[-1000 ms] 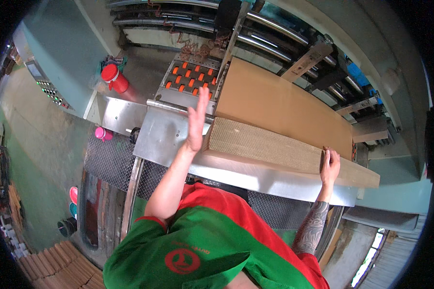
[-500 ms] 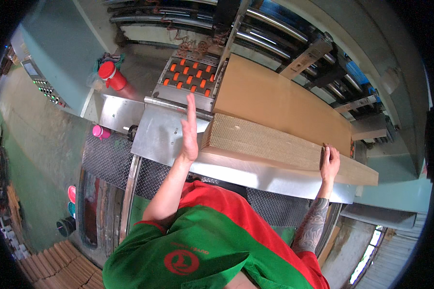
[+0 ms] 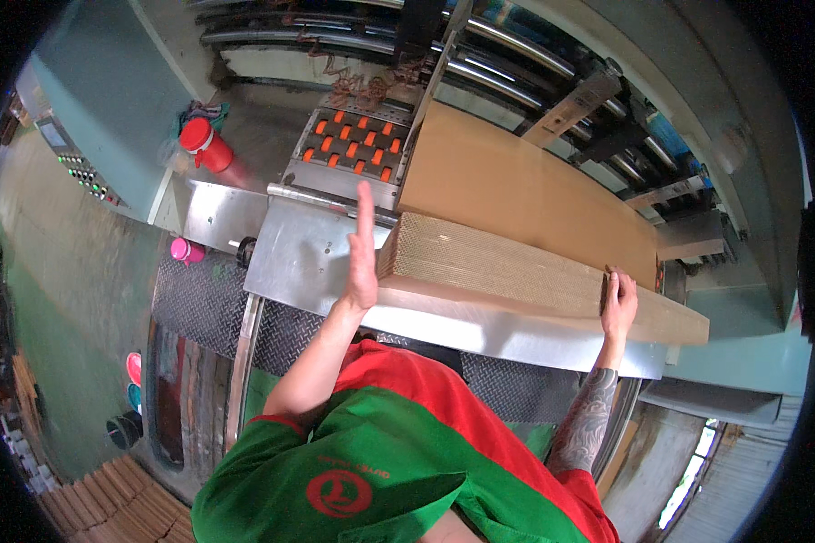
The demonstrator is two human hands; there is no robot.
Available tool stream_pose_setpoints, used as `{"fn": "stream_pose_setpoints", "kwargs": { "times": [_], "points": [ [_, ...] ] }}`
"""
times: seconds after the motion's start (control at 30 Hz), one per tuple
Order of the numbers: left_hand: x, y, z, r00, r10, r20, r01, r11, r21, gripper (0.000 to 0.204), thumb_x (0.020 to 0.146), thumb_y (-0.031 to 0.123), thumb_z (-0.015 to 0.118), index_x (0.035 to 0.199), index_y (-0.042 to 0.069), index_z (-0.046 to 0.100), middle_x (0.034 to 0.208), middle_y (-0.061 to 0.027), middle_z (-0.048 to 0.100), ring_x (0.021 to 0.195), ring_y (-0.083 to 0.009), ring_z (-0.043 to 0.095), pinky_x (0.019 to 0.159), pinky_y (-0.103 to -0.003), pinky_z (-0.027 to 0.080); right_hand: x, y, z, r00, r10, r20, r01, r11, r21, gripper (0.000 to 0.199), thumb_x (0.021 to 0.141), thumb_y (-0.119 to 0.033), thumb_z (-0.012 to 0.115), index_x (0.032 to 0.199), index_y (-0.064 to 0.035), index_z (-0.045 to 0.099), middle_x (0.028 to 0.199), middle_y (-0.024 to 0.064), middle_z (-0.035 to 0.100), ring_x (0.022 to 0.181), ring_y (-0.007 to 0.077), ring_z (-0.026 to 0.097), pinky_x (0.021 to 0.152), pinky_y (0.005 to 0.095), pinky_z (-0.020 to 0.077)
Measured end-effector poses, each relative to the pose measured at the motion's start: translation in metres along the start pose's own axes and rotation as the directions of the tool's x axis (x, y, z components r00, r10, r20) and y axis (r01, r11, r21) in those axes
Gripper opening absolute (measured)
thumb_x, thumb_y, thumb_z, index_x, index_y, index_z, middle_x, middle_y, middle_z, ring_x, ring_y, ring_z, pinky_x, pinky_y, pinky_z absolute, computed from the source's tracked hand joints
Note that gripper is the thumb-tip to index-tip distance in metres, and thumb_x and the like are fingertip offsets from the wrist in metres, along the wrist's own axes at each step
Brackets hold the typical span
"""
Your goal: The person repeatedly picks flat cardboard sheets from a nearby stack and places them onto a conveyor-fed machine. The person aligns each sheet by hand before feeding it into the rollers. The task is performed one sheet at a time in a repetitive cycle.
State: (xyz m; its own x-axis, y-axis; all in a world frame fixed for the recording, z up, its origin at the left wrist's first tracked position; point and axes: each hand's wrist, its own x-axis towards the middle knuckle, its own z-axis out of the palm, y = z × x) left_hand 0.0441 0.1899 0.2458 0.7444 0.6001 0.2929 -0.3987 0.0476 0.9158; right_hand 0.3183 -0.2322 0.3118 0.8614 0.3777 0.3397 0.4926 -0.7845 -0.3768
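Lying flat on the steel desk [image 3: 317, 262], the cardboard stack [image 3: 498, 262] runs lengthwise left to right. I press my left hand [image 3: 362, 249], fingers straight and together, against its left end. My right hand [image 3: 618, 303] grips the near edge, fingers curled.

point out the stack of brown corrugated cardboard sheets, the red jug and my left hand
stack of brown corrugated cardboard sheets [image 3: 498, 262], head view, near side edge
red plastic jug [image 3: 206, 145], head view, its body
left hand [image 3: 363, 249], head view, flat palm

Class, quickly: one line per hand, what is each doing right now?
Left hand: open and flat, fingers straight, against the left end of the cardboard stack.
Right hand: fingers resting on the stack's near edge.
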Motion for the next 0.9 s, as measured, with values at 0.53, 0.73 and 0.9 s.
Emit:
{"fn": "stream_pose_setpoints", "kwargs": {
  "times": [0.53,0.73,0.9],
  "points": [
    [0.003,0.002,0.005,0.998,-0.01,-0.064,0.01,1.0,-0.001,0.092,0.107,0.073,0.009,0.172,0.008,0.003,0.181,-0.0106,0.0,0.166,-0.0262,-0.003,0.132,-0.044,-0.007,0.008,0.003,0.003,1.0,-0.001,0.009,0.001,1.0,0.013,0.034,0.11,-0.03,0.055,0.12,-0.0034,0.075,0.124,0.016,0.074,0.123,0.0346,0.065,0.116,0.0451,0.041],
    [0.006,-0.001,0.005,0.999,-0.032,-0.044,0.032,0.999,0.019,0.095,0.106,0.075,0.009,0.172,0.007,0.005,0.181,-0.0103,0.0,0.166,-0.0263,-0.003,0.132,-0.044,-0.008,0.007,0.004,0.003,1.0,-0.001,0.02,0.001,1.0,0.02,0.034,0.11,-0.029,0.055,0.121,-0.0042,0.076,0.126,0.0169,0.074,0.126,0.0346,0.065,0.12,0.0466,0.0384],
    [0.011,-0.006,0.007,0.997,-0.008,0.075,0.004,0.999,0.051,0.098,0.103,0.079,0.005,0.172,0.008,0.001,0.18,-0.011,-0.001,0.166,-0.0249,-0.004,0.132,-0.044,-0.008,0.007,0.005,0.003,1.0,0.016,0.025,-0.017,1.0,0.025,0.034,0.11,-0.029,0.055,0.12,-0.0037,0.076,0.126,0.0172,0.073,0.127,0.0344,0.064,0.122,0.049,0.036]
  ]
}}
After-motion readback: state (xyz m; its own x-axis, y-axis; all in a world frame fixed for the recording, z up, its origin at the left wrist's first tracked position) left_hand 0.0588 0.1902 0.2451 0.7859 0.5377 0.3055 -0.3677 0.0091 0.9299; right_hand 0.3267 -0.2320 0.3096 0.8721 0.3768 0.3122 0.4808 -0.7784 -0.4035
